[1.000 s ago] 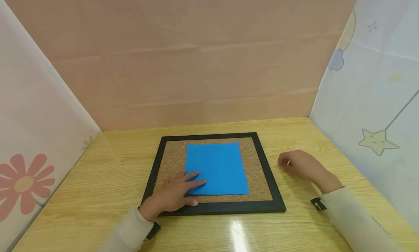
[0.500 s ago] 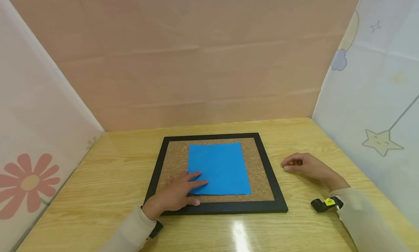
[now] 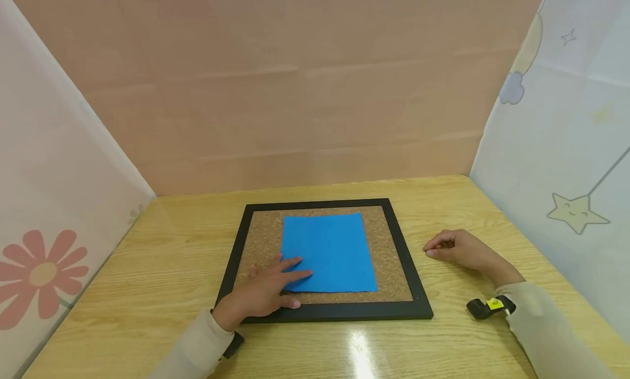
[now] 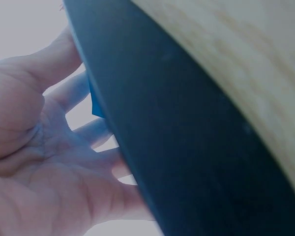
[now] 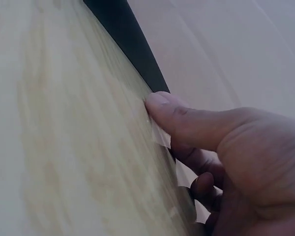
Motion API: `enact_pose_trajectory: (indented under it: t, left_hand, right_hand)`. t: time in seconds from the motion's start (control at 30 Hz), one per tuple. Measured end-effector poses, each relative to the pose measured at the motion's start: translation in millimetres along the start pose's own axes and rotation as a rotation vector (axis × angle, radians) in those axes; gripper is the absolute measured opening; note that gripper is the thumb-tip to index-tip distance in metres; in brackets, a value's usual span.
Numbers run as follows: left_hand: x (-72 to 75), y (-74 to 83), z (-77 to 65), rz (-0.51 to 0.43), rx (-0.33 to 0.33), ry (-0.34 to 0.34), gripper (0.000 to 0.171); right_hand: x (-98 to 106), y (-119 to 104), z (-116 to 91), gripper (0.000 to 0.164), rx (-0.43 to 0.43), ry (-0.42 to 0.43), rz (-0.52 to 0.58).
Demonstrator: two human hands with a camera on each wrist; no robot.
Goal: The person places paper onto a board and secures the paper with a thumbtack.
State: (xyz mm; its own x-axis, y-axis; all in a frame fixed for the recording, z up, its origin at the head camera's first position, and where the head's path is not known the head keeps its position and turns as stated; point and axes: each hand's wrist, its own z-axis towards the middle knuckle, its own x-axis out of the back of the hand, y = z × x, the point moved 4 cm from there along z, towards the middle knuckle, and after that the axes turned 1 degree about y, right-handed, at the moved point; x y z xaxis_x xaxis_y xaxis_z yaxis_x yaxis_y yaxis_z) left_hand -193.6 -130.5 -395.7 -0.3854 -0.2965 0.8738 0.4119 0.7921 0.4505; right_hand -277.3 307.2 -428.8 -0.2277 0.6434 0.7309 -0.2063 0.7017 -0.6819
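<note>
Behind everything, a brown backdrop (image 3: 305, 94) rises past the far edge of my wooden table (image 3: 172, 253). Lying flat on that table is a cork board (image 3: 384, 248) with a black frame (image 3: 339, 312) round it. That frame is the nearest thing to a container before me: a border around the cork, with one blue sheet (image 3: 327, 248) lying inside it. The sheet sits to the middle, cork showing on every side, clear of the far and right-hand bars.

My left hand (image 3: 258, 294) lies across the board's near left corner, fingers spread and fairly straight, two of them resting on the sheet's near left part. It grips nothing; the thumb reaches over the near bar. My right hand (image 3: 460, 250) is down on the table to the right of the board, apart from the frame, its fingers bent and the thumb drawn in close to the forefinger. Whether something tiny is pinched there I can't tell; from the right wrist, a small pale patch (image 5: 161, 135) shows below the thumb, too unclear to name.

I'd judge the step in hand to be steadying the sheet with the left while the right works at the tabletop with its fingertips. The next move seems to call for a fine, sure touch from the right, and light, even pressure from the left so the sheet doesn't slide.
</note>
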Motion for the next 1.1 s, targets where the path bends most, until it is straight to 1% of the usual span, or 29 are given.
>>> enact_pose_trajectory:
  t: [0.1,0.17,0.23,0.3,0.4,0.57,0.63,0.87,1.1]
  left_hand:
    - [0.4,0.4,-0.1,-0.001,-0.001,0.002,0.061]
    - [0.3,0.5,-0.2,0.0,0.0,0.004,0.061]
    - [0.1,0.5,-0.2,-0.002,0.003,0.005,0.061]
    - [-0.4,0.4,0.1,-0.002,0.003,0.004,0.061]
    - [-0.9,0.4,0.7,-0.001,-0.002,0.003,0.061]
    - [-0.8,0.0,1.5,0.007,-0.008,0.005,0.061]
    - [-0.5,-0.1,1.6,0.009,-0.006,0.006,0.061]
    - [0.5,1.0,1.2,-0.001,-0.009,0.009,0.061]
    - [1.0,1.4,1.5,0.006,-0.009,0.008,0.061]
  right_hand:
    - [2,3,0,0.031,-0.05,0.073,0.031]
    - [4,6,-1,0.038,-0.081,0.132,0.083]
    - [4,9,-1,0.042,-0.087,0.166,0.164]
    - [4,10,-1,0.041,-0.069,0.182,0.228]
    - [3,11,0,0.037,-0.028,0.166,0.283]
    - [2,10,0,0.032,0.004,0.154,0.283]
    - [3,9,0,0.033,0.008,0.15,0.288]
    - [2,10,1,0.047,0.023,0.121,0.318]
    - [4,9,1,0.047,0.044,0.135,0.293]
